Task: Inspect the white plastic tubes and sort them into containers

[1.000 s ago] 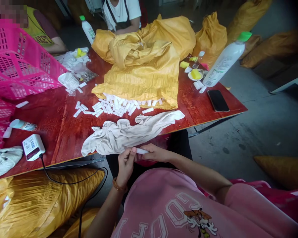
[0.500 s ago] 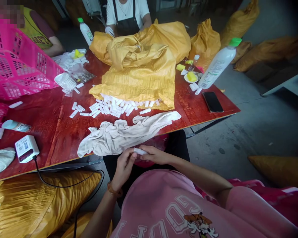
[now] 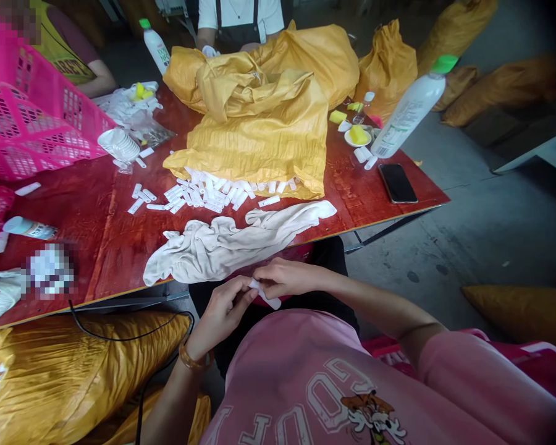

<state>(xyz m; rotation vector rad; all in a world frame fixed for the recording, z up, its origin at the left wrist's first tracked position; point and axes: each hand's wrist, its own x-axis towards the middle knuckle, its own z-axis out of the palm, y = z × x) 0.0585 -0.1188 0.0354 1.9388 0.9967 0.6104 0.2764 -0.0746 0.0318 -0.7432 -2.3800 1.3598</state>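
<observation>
Both hands meet in front of my lap, just below the table's near edge. My left hand (image 3: 226,304) is closed, its thumb and fingers pinching one end of a small white plastic piece (image 3: 271,301). From the other side my right hand (image 3: 282,277) closes its bent fingers on the same piece, whose far end points down to the right. A crumpled white cloth (image 3: 213,247) lies along the near edge of the table. Behind it, several similar white pieces (image 3: 204,194) are heaped at the mouth of a yellow sack (image 3: 259,142).
The red table (image 3: 120,247) also bears a phone (image 3: 398,183), a tall white bottle (image 3: 410,111) and another bottle (image 3: 156,47). Pink baskets (image 3: 37,105) stand at the left. A cable hangs over the near left edge above yellow sacks (image 3: 97,364). Two people sit beyond.
The white piece has tilted downward, and more of it shows below my right hand. My right hand has moved slightly up, and my left wrist has shifted left. The whole view has shifted a little.
</observation>
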